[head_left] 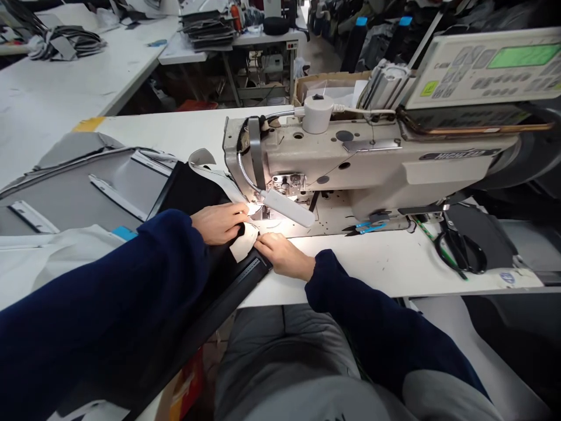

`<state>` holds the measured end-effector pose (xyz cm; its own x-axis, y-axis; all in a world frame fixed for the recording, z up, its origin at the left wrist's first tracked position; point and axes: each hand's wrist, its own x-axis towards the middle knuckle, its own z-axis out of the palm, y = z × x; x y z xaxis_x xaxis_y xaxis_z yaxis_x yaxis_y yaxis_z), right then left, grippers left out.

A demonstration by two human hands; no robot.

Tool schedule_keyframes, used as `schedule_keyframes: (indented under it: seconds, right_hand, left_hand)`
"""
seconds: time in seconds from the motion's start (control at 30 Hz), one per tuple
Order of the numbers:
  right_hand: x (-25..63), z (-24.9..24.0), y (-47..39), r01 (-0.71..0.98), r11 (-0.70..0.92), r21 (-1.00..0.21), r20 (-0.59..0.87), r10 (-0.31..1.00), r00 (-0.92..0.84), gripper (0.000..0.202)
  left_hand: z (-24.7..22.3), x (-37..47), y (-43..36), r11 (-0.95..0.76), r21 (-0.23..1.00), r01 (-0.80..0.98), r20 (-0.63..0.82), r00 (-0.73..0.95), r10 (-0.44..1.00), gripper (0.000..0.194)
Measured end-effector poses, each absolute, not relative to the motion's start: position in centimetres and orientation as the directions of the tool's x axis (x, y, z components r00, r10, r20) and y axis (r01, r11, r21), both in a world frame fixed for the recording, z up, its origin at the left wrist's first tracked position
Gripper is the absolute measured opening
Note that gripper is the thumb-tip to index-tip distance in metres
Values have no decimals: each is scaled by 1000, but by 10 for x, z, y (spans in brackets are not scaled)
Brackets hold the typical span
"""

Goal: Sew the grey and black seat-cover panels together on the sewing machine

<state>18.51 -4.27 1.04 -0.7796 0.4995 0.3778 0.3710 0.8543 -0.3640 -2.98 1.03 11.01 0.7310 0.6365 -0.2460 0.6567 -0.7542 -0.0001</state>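
Note:
A large piece of black material (188,190) with pale edging lies on the white table, its far edge reaching the needle area of a beige sewing machine (372,158). My left hand (220,223) presses and grips the material just left of the needle, fingers together. Closer to me and to the right, my right hand (284,255) pinches the edge of the material beside a cream flap (244,242). A small white lamp (288,209) lights the stitching spot, and its head partly hides the needle plate.
Blue-handled snips (368,227) lie right of the needle, and black scissors (460,248) farther right. Grey panels (114,181) with white strips spread over the left side. A control panel (486,67) stands above the machine's right end.

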Motion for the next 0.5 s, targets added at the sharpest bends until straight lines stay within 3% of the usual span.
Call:
schedule_keyframes:
  seconds: [0.1, 0.17, 0.27, 0.4, 0.5]
  right_hand:
    - [184, 9, -32, 342, 747, -570, 463, 636, -618, 28]
    - [176, 9, -24, 401, 637, -658, 440, 758, -482, 23]
    - [159, 8, -13, 471, 572, -672, 378, 811, -446, 19]
    - [145, 4, -5, 534, 547, -644, 316, 827, -466, 13]
    - [145, 4, -6, 469, 453, -758, 217, 854, -473, 12]
  left_hand:
    - [108, -34, 10, -810, -158, 564, -255, 769, 586, 18]
    - [101, -33, 8, -812, -232, 536, -243, 776, 582, 14]
    - [87, -30, 7, -801, -317, 508, -152, 806, 572, 13]
    - [77, -29, 10, -807, -432, 403, 35, 902, 431, 21]
    - [77, -32, 15, -802, -492, 339, 174, 941, 291, 24]
